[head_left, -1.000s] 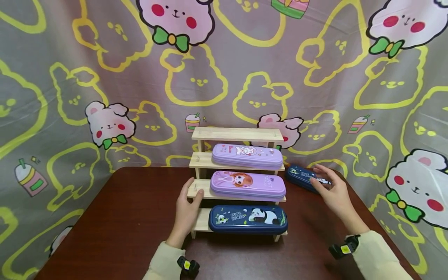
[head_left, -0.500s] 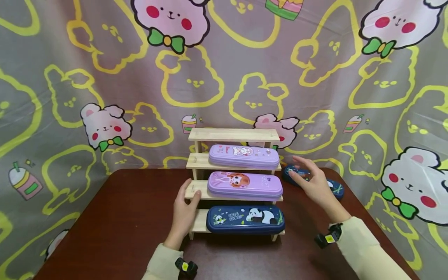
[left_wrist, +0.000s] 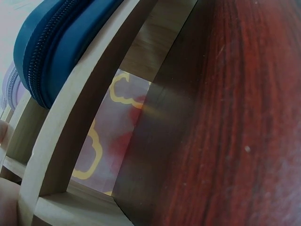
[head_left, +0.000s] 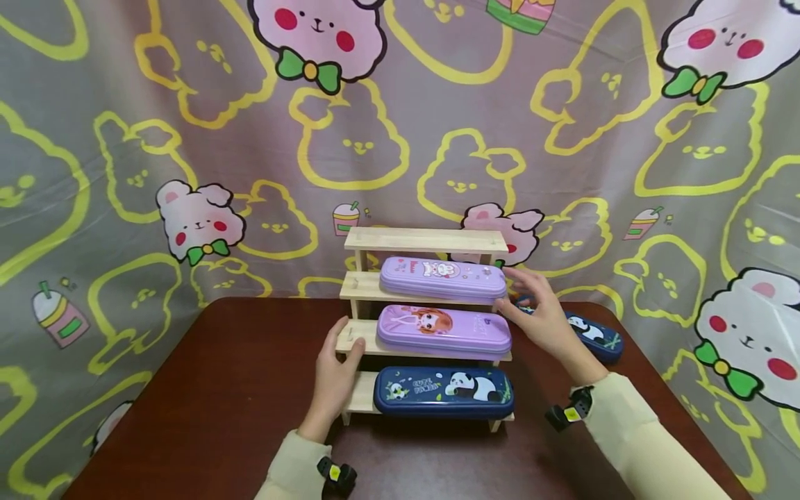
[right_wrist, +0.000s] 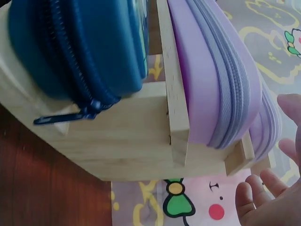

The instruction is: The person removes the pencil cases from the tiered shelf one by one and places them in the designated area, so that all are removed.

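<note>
A stepped wooden display rack (head_left: 425, 239) stands on the table. My left hand (head_left: 332, 382) holds its left side, with thumb and fingers about the end of a lower-middle step. Beside the right end of the rack is my right hand (head_left: 542, 321), fingers loosely bent and apart, holding nothing. Those fingertips (right_wrist: 243, 194) are near a light purple rabbit pencil case (head_left: 442, 276) on the upper-middle step. Below it lies a purple pencil case with a girl's picture (head_left: 444, 329). The lowest step bears a navy panda pencil case (head_left: 444, 392), its zip pull (right_wrist: 61, 118) hanging out.
Another navy panda pencil case (head_left: 596, 337) lies on the table at the back right, partly hidden by my right hand. Behind the dark red-brown table (head_left: 250, 389) hangs a patterned curtain (head_left: 425, 104). No case stands on the rack's top step.
My right hand has moved left from the navy pencil case on the table to the rack's right end, and that case stayed lying there. The left hand has kept its place.
</note>
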Tool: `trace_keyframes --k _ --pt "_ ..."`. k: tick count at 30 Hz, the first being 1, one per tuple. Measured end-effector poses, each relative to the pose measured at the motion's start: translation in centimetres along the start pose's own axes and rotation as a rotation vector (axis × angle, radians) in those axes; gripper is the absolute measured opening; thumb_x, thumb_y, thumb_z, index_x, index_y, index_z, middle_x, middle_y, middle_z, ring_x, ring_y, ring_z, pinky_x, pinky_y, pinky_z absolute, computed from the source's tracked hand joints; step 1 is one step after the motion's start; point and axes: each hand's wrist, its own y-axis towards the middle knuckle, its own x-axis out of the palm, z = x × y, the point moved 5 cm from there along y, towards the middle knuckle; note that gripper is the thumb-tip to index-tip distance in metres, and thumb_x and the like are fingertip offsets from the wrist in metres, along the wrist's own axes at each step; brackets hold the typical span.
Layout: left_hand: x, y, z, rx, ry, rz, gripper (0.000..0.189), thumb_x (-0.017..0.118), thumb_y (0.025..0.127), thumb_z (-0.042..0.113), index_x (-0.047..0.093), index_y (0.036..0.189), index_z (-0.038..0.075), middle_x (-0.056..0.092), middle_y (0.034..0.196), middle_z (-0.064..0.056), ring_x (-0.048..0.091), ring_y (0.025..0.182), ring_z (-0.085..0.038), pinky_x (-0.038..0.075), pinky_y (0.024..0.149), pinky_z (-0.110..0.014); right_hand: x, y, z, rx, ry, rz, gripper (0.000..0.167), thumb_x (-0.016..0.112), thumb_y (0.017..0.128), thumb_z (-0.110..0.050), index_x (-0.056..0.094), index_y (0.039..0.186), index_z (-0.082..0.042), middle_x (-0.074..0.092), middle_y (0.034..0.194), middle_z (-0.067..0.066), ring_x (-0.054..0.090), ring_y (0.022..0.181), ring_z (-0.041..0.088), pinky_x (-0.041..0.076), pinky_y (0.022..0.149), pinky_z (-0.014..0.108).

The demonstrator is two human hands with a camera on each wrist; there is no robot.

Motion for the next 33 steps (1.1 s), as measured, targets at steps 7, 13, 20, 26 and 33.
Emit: trace_keyframes --k 7,13,20,26,33 --pt "0.1 0.1 -0.1 -0.001 -0.006 -0.004 0.057 0.065 0.097 0.024 0.044 0.148 0.012 0.046 0.147 -0.005 0.037 0.137 -0.019 0.027 0.113 -0.045 1.0 0.8 0.2 -0.019 0.003 -0.022 0.06 0.07 0.09 -0.003 0.045 0.143 0.004 0.037 0.137 0.028 0.046 0.116 0.043 0.043 0.086 0.058" --pt "0.2 0.2 -0.2 0.005 -0.008 0.001 0.056 0.066 0.096 0.023 0.045 0.148 0.014 0.047 0.147 -0.006 0.038 0.137 -0.02 0.027 0.114 -0.044 2.0 1.7 3.1 0.002 0.008 -0.03 0.068 0.073 0.089 -0.01 0.042 0.149 -0.006 0.037 0.139 0.022 0.044 0.117 0.037 0.044 0.087 0.051" --pt "0.3 0.0 0.8 0.001 -0.003 0.002 0.055 0.065 0.096 0.015 0.044 0.147 0.008 0.046 0.147 -0.014 0.037 0.138 -0.027 0.026 0.114 -0.047 2.6 2.2 4.5 0.01 -0.034 -0.024 0.073 0.077 0.088 -0.026 0.041 0.152 -0.017 0.038 0.148 0.017 0.04 0.122 0.036 0.045 0.09 0.053" --pt "-0.1 -0.8 4.0 -0.014 0.0 -0.014 0.054 0.063 0.097 0.008 0.042 0.146 -0.001 0.044 0.147 -0.021 0.036 0.138 -0.033 0.027 0.113 -0.05 3.0 2.5 4.6 0.012 -0.09 0.01 0.072 0.078 0.086 -0.031 0.045 0.15 -0.017 0.045 0.145 0.017 0.039 0.117 0.035 0.041 0.087 0.051" --pt "-0.3 -1.0 4.3 -0.015 -0.007 -0.008 0.054 0.063 0.097 0.008 0.043 0.146 -0.001 0.044 0.147 -0.021 0.037 0.138 -0.033 0.027 0.113 -0.049 3.0 2.3 4.8 0.042 -0.093 0.039 0.072 0.079 0.085 -0.033 0.048 0.148 -0.018 0.047 0.143 0.017 0.042 0.121 0.038 0.039 0.093 0.057"
